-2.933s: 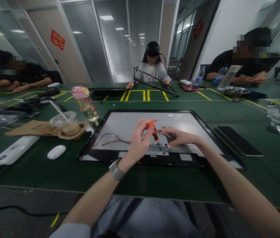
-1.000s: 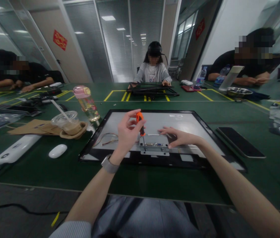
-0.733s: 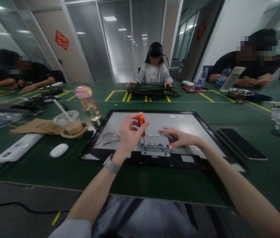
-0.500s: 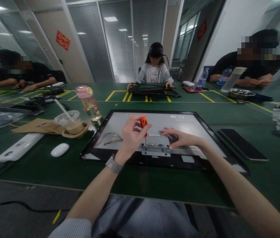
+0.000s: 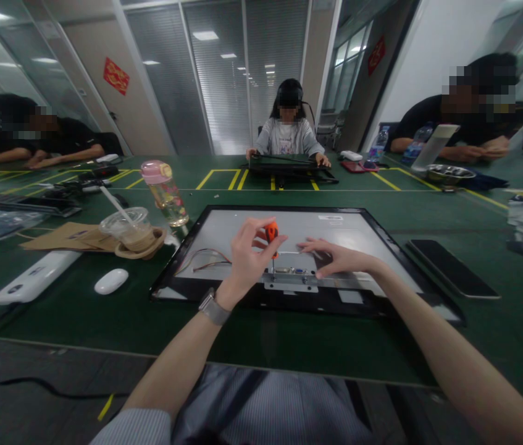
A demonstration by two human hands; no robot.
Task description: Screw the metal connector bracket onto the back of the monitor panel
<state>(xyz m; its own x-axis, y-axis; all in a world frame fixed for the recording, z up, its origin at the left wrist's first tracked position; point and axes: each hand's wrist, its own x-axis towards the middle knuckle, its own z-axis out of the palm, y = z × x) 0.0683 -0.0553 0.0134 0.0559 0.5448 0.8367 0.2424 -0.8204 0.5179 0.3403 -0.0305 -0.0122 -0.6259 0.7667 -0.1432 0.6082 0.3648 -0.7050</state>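
A monitor panel (image 5: pixel 344 232) lies face down on the green table, its grey metal back up inside a black frame. My left hand (image 5: pixel 246 259) is closed on an orange-handled screwdriver (image 5: pixel 271 233), held upright with its tip on the left end of a small metal bracket with ports (image 5: pixel 291 278) near the panel's front edge. My right hand (image 5: pixel 335 256) lies open, fingers flat on the panel just right of the bracket. Thin orange and brown wires (image 5: pixel 203 259) curl over the panel's left part.
Left of the panel are a white mouse (image 5: pixel 110 281), a white flat device (image 5: pixel 34 278), a plastic cup with a straw (image 5: pixel 126 230) and a pink-capped bottle (image 5: pixel 165 193). A black phone (image 5: pixel 453 269) lies to the right. Three other people sit around the table.
My left hand moved the screwdriver from the bracket's right part to its left end and stood it upright, handle turning between the fingers. The person opposite laid a raised frame flat.
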